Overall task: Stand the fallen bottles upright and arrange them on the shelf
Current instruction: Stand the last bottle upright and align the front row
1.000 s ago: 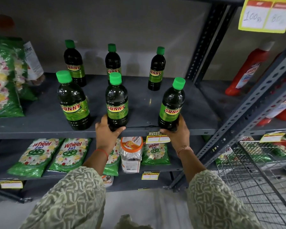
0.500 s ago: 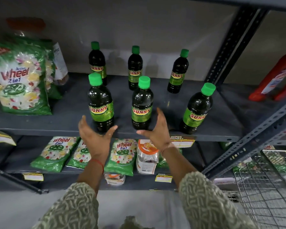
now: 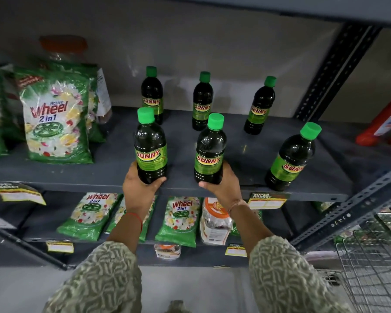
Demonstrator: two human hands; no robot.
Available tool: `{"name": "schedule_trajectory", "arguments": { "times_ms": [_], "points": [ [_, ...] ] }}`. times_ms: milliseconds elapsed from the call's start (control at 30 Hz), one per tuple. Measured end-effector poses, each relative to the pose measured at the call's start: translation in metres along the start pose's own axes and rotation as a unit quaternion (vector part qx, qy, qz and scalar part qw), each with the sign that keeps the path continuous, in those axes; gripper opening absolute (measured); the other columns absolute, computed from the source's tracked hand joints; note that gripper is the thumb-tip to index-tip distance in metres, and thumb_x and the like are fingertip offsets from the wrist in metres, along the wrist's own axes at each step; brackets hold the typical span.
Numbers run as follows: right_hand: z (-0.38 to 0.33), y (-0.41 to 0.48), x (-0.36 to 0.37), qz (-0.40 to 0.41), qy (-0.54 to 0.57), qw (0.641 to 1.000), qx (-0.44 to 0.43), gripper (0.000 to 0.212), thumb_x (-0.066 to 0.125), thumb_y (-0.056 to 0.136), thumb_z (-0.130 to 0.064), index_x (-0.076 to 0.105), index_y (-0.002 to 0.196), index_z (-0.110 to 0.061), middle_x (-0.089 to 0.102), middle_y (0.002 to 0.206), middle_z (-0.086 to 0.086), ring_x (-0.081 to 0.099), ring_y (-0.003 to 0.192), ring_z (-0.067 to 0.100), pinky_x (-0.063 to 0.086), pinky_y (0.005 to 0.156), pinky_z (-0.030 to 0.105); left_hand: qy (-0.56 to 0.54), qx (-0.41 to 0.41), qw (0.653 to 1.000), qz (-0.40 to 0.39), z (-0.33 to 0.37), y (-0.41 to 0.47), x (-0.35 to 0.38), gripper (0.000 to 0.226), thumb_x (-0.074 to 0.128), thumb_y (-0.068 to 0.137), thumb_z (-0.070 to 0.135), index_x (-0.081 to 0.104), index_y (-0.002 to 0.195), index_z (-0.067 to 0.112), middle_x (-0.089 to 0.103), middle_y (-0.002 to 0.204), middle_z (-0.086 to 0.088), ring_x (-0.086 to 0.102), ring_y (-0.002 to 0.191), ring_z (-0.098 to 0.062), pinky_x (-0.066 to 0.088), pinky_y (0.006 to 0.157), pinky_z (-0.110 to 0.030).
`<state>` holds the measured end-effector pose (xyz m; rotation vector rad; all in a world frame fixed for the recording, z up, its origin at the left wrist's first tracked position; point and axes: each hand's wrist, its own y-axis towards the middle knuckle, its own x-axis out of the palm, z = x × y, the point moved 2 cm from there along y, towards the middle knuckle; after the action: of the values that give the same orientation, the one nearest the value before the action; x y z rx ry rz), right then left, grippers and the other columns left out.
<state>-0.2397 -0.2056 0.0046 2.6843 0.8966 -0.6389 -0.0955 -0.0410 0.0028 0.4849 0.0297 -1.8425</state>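
Several dark Sunny bottles with green caps stand upright on the grey shelf, in a back row and a front row. My left hand grips the base of the front left bottle at the shelf's front edge. My right hand grips the base of the front middle bottle. The front right bottle stands free near the edge. Behind them stand the back left bottle, the back middle bottle and the back right bottle.
Green Wheel detergent packs stand at the shelf's left. More packs and a jar lie on the lower shelf. Red bottles sit on the neighbouring shelf at right. A wire basket is at lower right, beside a slotted metal upright.
Both hands let go of the middle and right front bottles, opened, shifted left and closed on the left and middle front bottles. The camera view has turned left.
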Motion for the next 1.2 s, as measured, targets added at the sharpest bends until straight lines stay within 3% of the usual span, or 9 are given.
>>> {"name": "schedule_trajectory", "arguments": {
  "times_ms": [100, 267, 600, 833, 1200],
  "points": [
    [-0.002, -0.002, 0.006, 0.002, -0.001, 1.000, 0.001, 0.066, 0.081, 0.060, -0.019, 0.048, 0.116, -0.012, 0.061, 0.115, 0.011, 0.053, 0.109, 0.027, 0.046, 0.095, 0.045, 0.015, -0.003, 1.000, 0.005, -0.003, 0.009, -0.013, 0.062, 0.083, 0.061, 0.013, 0.053, 0.115, 0.006, 0.065, 0.115, -0.018, 0.060, 0.106, -0.032, 0.047, 0.090, -0.034],
    [-0.003, -0.004, 0.008, 0.007, -0.014, 1.000, 0.005, 0.063, 0.079, 0.062, -0.020, 0.048, 0.117, -0.013, 0.060, 0.114, 0.011, 0.053, 0.109, 0.027, 0.046, 0.094, 0.045, 0.031, -0.010, 0.999, 0.002, -0.012, 0.021, -0.030, 0.072, 0.085, 0.059, 0.017, 0.049, 0.121, 0.007, 0.063, 0.119, -0.018, 0.059, 0.110, -0.033, 0.049, 0.096, -0.041],
    [-0.005, -0.006, 0.005, 0.012, -0.030, 0.999, 0.001, 0.062, 0.078, 0.065, -0.013, 0.047, 0.119, -0.010, 0.059, 0.118, 0.014, 0.051, 0.111, 0.030, 0.043, 0.094, 0.040, 0.008, -0.033, 0.996, -0.080, -0.016, 0.024, -0.042, 0.073, 0.079, 0.064, 0.001, 0.045, 0.129, 0.007, 0.060, 0.126, -0.019, 0.057, 0.115, -0.031, 0.042, 0.096, -0.031],
    [-0.005, -0.006, 0.003, 0.007, -0.035, 0.999, -0.004, 0.064, 0.078, 0.064, -0.012, 0.047, 0.119, -0.010, 0.059, 0.120, 0.015, 0.051, 0.113, 0.032, 0.043, 0.097, 0.046, -0.006, -0.032, 0.996, -0.088, -0.018, 0.026, -0.044, 0.068, 0.079, 0.063, -0.002, 0.049, 0.124, 0.005, 0.062, 0.123, -0.017, 0.059, 0.107, -0.023, 0.042, 0.093, -0.029],
    [-0.004, -0.006, 0.002, 0.009, -0.027, 1.000, -0.006, 0.064, 0.078, 0.065, -0.012, 0.047, 0.120, -0.011, 0.058, 0.122, 0.013, 0.051, 0.115, 0.029, 0.042, 0.099, 0.043, -0.032, -0.041, 0.995, -0.084, -0.021, 0.026, -0.046, 0.066, 0.079, 0.061, -0.003, 0.053, 0.120, 0.006, 0.064, 0.121, -0.017, 0.059, 0.105, -0.019, 0.043, 0.093, -0.029]
  ]
}}
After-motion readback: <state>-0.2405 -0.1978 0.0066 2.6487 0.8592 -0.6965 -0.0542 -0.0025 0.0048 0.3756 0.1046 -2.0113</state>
